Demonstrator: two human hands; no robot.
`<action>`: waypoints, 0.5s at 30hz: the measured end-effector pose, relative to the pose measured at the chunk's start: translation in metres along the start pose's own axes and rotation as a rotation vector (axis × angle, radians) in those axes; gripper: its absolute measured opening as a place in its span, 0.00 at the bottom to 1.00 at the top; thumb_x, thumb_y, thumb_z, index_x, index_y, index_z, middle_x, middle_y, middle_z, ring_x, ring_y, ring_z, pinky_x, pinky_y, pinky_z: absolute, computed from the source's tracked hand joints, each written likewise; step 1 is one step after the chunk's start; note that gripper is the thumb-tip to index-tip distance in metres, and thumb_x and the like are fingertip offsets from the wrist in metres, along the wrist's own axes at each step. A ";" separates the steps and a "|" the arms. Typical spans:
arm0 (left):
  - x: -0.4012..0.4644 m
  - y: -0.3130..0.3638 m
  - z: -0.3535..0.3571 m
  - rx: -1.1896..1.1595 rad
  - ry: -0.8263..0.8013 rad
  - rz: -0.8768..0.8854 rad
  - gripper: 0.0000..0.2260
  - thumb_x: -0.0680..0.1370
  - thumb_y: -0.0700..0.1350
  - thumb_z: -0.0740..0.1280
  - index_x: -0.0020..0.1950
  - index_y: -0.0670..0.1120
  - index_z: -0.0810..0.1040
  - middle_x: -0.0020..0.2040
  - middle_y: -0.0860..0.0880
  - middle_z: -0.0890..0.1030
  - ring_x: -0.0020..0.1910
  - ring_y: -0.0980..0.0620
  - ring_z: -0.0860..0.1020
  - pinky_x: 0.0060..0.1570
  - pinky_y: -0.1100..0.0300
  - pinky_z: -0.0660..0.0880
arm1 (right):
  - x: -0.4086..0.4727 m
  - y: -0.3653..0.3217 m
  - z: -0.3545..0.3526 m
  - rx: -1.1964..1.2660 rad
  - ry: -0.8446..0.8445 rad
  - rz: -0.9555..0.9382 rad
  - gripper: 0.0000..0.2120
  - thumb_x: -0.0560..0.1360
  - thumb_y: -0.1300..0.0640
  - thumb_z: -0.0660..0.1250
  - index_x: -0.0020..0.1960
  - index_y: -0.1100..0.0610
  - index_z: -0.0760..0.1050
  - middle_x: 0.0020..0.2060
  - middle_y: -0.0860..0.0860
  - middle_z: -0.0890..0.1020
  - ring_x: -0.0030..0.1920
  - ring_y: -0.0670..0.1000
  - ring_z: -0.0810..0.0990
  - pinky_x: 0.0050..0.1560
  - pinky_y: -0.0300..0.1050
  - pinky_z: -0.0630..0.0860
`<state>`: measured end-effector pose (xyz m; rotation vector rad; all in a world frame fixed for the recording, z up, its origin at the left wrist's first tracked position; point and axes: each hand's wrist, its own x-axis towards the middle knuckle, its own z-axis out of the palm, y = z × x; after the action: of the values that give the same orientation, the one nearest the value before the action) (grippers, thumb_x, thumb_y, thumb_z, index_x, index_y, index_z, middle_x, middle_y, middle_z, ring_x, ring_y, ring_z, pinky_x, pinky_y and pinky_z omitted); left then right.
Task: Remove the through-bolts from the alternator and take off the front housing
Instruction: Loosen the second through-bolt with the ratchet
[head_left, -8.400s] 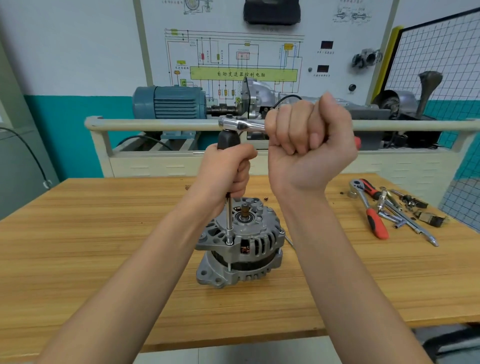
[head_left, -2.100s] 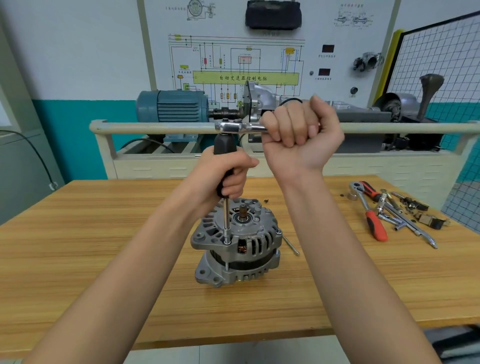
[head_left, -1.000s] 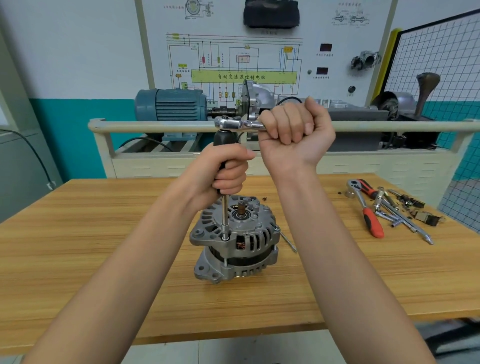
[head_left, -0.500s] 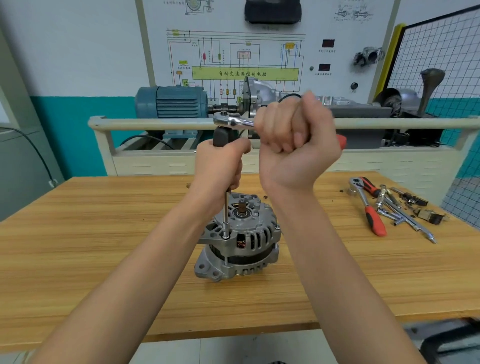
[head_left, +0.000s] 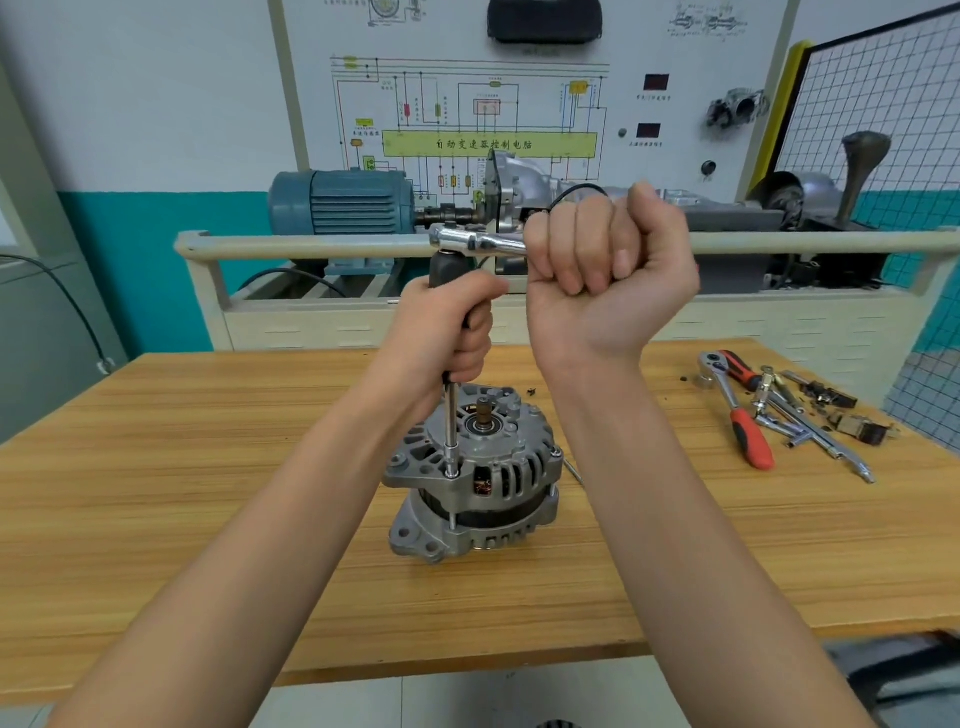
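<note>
Left hand: the left hand (head_left: 441, 332) has its fingers (head_left: 475, 343) curled tight round the black grip of an upright extension bar (head_left: 452, 421), clamped on it.
Right hand: the right hand (head_left: 608, 280) is a closed fist, its fingers (head_left: 582, 244) wrapped round the handle of a ratchet wrench (head_left: 478, 241), clamped on it; a sliver of red handle shows at the far side of the fist.
Ratchet wrench: its chrome head lies level just beyond the left fingers and sits on top of the black grip, pointing away from the right fingers toward the left.
Extension bar: the bare chrome shaft drops straight down from under the left fingers to a small socket (head_left: 452, 470) seated on a through-bolt at the near rim of the front housing.
Alternator: the alternator (head_left: 472, 478) stands shaft up on the wooden worktop (head_left: 208, 467), directly below the left fingers and below and left of the right fingers.
Front housing: the front housing (head_left: 498, 441) is on top of the alternator body, the shaft stub rising from its middle; the shank of a bolt shows in the gap beneath the socket.
Loose tools: a red-handled ratchet (head_left: 737, 415) and a cluster of chrome bars and small parts (head_left: 810, 421) lie on the worktop well to the right of the right fingers.
Thin rod: a thin metal rod (head_left: 573, 472) lies on the worktop just right of the alternator, partly hidden by the right forearm.
Background: a blue electric motor (head_left: 343, 202) and a wiring-diagram panel (head_left: 488, 119) stand beyond both hands.
</note>
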<state>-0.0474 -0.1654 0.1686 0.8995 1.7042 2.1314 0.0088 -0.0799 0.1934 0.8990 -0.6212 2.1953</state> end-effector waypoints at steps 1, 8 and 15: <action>0.000 -0.001 0.003 0.000 0.056 0.012 0.23 0.77 0.39 0.62 0.22 0.50 0.62 0.18 0.53 0.57 0.16 0.55 0.53 0.20 0.70 0.53 | -0.005 0.003 0.004 -0.086 -0.065 -0.066 0.25 0.74 0.64 0.53 0.19 0.53 0.62 0.16 0.47 0.61 0.20 0.47 0.53 0.25 0.41 0.55; -0.001 -0.003 0.012 0.051 0.291 0.088 0.18 0.74 0.36 0.63 0.28 0.48 0.61 0.20 0.53 0.60 0.19 0.55 0.56 0.21 0.67 0.54 | -0.016 0.013 0.013 -0.343 -0.184 -0.267 0.21 0.71 0.66 0.56 0.22 0.50 0.62 0.17 0.48 0.61 0.20 0.45 0.58 0.27 0.43 0.53; -0.001 0.004 -0.006 0.027 -0.112 0.012 0.17 0.72 0.41 0.67 0.27 0.47 0.64 0.20 0.52 0.60 0.19 0.54 0.57 0.22 0.64 0.58 | 0.022 -0.006 -0.016 0.267 0.133 0.240 0.22 0.71 0.60 0.55 0.18 0.55 0.59 0.14 0.48 0.59 0.21 0.47 0.49 0.24 0.39 0.53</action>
<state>-0.0493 -0.1715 0.1712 1.0191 1.6801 2.0290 -0.0054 -0.0562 0.2003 0.8369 -0.3945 2.5750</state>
